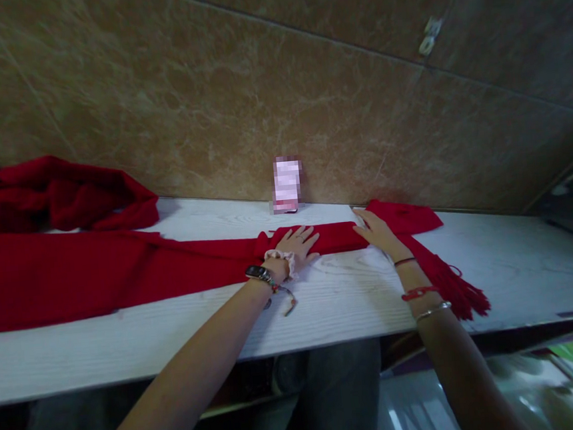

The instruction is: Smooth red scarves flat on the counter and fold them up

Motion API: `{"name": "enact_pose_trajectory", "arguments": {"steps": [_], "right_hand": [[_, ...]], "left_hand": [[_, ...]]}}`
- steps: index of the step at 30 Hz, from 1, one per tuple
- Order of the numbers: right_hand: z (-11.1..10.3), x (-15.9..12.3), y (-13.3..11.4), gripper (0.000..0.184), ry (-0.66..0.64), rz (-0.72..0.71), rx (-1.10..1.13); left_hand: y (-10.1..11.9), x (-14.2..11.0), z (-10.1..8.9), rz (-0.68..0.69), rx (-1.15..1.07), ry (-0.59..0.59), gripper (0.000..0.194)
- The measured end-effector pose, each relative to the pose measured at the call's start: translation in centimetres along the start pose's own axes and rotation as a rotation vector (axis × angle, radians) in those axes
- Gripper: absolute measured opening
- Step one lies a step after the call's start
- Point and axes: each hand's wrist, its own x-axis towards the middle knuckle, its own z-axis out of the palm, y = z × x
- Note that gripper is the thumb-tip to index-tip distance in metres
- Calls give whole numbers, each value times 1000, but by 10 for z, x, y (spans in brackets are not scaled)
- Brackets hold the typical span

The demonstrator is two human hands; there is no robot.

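Observation:
A long red scarf (135, 268) lies along the white table, wide at the left and folded into a narrow strip in the middle. My left hand (298, 246) presses flat on this strip, fingers spread. To its right, my right hand (377, 232) rests over the strip's right end, with thumb and fingers apart. Beyond that hand, a folded flap of the red fabric (412, 219) sticks out, and a tasselled end (461, 290) hangs toward the table's front edge. What lies directly under my right palm is hidden.
The white table (201, 329) runs along a brown tiled wall (196, 102). A phone (288, 183), its screen blurred, leans on the wall behind my hands. More red fabric (64, 194) lies heaped at the back left. Transparent plastic (537, 387) shows below at the right.

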Motion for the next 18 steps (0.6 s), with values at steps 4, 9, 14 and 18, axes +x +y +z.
{"name": "enact_pose_trajectory", "arguments": {"steps": [4, 9, 14, 18], "right_hand": [[-17, -7, -17, 42, -81, -133, 51], [-6, -12, -29, 41, -180, -117, -15], [5, -19, -21, 40, -180, -116, -25], [8, -27, -15, 42, -155, -123, -2]], "left_hand": [[1, 0, -2, -23, -32, 41, 46], [3, 1, -3, -51, -43, 76, 42], [2, 3, -1, -42, -45, 86, 41], [1, 4, 0, -49, -32, 85, 40]]}}
